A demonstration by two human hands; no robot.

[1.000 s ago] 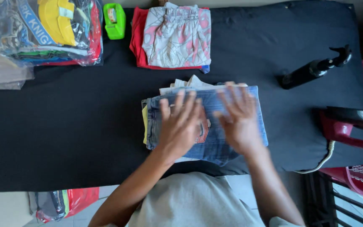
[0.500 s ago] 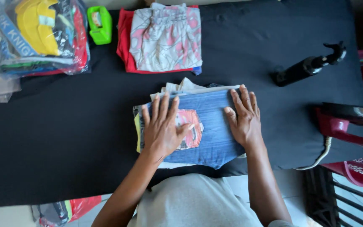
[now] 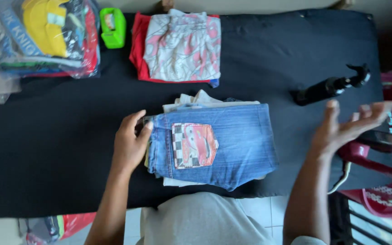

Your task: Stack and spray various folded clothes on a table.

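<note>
Folded blue denim shorts [image 3: 232, 145] with a cartoon patch on the pocket lie on top of a small stack of folded clothes on the black table [image 3: 60, 149]. My left hand [image 3: 130, 143] rests against the left edge of that stack, fingers curled on the waistband. Off to the right my right hand [image 3: 348, 127] hangs in the air, fingers spread and holding nothing, above the table's right edge.
A second folded pile [image 3: 180, 45], white-patterned on red, lies at the back. A green tape dispenser [image 3: 113, 27] and a plastic bag of clothes [image 3: 37, 36] sit at the back left. A black spray bottle [image 3: 330, 86] lies right; red plastic chairs [image 3: 386, 181] stand beyond the edge.
Both hands were pressing flat on the denim shorts. Now my right hand has lifted off and swung out to the right, and my left hand has slid to the stack's left edge.
</note>
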